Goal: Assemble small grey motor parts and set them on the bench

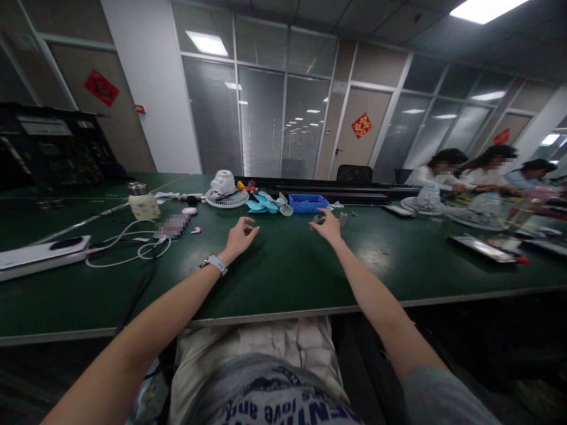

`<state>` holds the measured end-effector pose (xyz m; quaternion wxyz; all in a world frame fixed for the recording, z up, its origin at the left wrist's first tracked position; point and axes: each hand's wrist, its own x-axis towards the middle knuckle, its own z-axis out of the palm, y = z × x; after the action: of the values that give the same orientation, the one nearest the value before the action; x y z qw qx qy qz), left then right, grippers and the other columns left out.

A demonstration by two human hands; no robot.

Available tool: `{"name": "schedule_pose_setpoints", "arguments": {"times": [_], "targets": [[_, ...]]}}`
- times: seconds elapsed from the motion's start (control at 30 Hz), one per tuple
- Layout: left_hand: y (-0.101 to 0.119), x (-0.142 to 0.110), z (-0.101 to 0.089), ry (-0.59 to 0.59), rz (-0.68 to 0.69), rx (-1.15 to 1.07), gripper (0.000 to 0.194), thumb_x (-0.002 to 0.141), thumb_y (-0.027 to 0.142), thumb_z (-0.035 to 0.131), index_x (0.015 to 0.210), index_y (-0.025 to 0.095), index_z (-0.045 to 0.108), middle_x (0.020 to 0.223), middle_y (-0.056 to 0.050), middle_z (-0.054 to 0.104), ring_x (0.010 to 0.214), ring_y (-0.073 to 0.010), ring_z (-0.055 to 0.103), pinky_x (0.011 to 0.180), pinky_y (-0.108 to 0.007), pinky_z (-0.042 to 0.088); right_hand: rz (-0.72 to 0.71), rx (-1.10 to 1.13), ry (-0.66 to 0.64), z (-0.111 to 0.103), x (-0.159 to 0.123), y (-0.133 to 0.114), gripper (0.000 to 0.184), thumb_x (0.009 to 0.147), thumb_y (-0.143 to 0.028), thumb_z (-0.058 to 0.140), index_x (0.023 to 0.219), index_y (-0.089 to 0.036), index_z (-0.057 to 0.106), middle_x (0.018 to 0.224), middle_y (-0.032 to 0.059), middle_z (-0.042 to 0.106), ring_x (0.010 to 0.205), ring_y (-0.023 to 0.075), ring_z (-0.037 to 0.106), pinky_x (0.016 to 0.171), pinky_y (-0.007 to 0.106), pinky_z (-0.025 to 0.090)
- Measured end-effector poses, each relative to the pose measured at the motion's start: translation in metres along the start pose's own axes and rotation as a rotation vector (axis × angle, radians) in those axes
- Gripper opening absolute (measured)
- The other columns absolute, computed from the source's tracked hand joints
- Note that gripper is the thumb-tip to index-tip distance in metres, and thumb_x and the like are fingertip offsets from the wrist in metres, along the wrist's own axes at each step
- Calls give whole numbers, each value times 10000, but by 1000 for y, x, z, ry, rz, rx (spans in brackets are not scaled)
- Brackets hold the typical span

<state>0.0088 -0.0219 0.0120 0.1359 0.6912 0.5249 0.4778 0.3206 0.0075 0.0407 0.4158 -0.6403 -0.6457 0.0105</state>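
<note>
My left hand (241,236) hovers over the green table (274,277), fingers apart and nothing between them. My right hand (328,226) has its thumb and fingers closed around a small dark round part (318,219), just in front of a blue plastic bin (307,204); the part is too small to name. Beside the right fingers stands a small clear cylinder-like piece (343,219). Light-blue fan blades (264,202) lie beyond the left hand. Behind and left of them is a white fan housing (222,184) on its round grille (227,199).
On the left are a patterned bottle (144,205), white cables (116,260), an earbud (195,231), a pink case (189,211) and a white power strip (44,255). Long dark bars (354,195) run along the back. Several people sit at the right among more fan parts (427,200).
</note>
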Motion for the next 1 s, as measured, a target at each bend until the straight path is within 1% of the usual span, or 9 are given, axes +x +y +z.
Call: {"name": "schedule_pose_setpoints", "arguments": {"times": [0.07, 0.17, 0.23, 0.3, 0.43, 0.6, 0.73, 0.9, 1.0], "targets": [[11, -4, 1, 28, 70, -18, 394, 830, 434, 624, 1141, 216, 516, 920, -46, 733, 884, -211, 696, 802, -332, 512, -137, 189, -120, 25, -16, -31, 669, 693, -332, 805, 1299, -239, 539, 1001, 50, 723, 916, 205, 694, 890, 362, 519], [25, -10, 4, 90, 176, -62, 516, 806, 423, 662, 1235, 206, 474, 982, -59, 733, 1020, -215, 668, 901, -355, 490, -245, 364, -272, 56, -40, -67, 695, 696, -317, 802, 1321, -254, 506, 947, 25, 725, 827, 180, 700, 819, 334, 538], [31, -13, 6, 92, 227, -76, 565, 794, 403, 682, 1272, 201, 460, 960, -58, 738, 1065, -216, 653, 950, -365, 470, -284, 413, -335, 66, -53, -81, 697, 711, -301, 786, 1338, -254, 485, 930, 18, 726, 806, 175, 697, 781, 317, 540], [33, -14, 8, 60, 230, -73, 550, 790, 381, 688, 1268, 203, 482, 937, -55, 739, 1080, -220, 651, 966, -367, 464, -307, 415, -367, 69, -62, -88, 683, 725, -295, 772, 1340, -253, 479, 937, 16, 726, 796, 171, 692, 763, 308, 537], [33, -13, 9, 5, 146, -73, 480, 785, 348, 692, 1215, 212, 528, 948, -57, 738, 1028, -225, 680, 932, -362, 490, -334, 364, -371, 64, -68, -91, 634, 754, -315, 751, 1327, -269, 486, 981, 10, 724, 807, 169, 684, 785, 317, 532], [38, -11, 7, -37, 152, -66, 457, 778, 307, 695, 1185, 213, 510, 911, -42, 748, 1000, -223, 694, 929, -367, 490, -360, 338, -356, 67, -68, -89, 602, 769, -324, 735, 1320, -275, 500, 1019, 11, 713, 859, 194, 687, 810, 350, 536], [36, -6, 12, 12, 100, -135, 494, 737, 300, 730, 1131, 198, 449, 865, -43, 753, 911, -209, 715, 860, -336, 506, -376, 314, -342, 70, -69, -88, 631, 777, -341, 731, 1351, -301, 471, 1011, 5, 706, 891, 207, 684, 806, 350, 534], [18, 3, 11, 162, -25, -228, 538, 716, 406, 744, 1081, 201, 407, 856, -74, 764, 868, -215, 719, 789, -322, 504, -343, 299, -334, 70, -69, -89, 701, 765, -373, 749, 1385, -327, 427, 1011, 8, 702, 863, 200, 684, 795, 338, 527], [2, 4, 5, 88, -112, -143, 546, 695, 399, 761, 1075, 213, 415, 880, -79, 770, 849, -230, 720, 783, -341, 502, -309, 279, -310, 65, -60, -84, 732, 753, -368, 762, 1395, -324, 415, 1008, 13, 707, 853, 205, 684, 802, 346, 527]]}}
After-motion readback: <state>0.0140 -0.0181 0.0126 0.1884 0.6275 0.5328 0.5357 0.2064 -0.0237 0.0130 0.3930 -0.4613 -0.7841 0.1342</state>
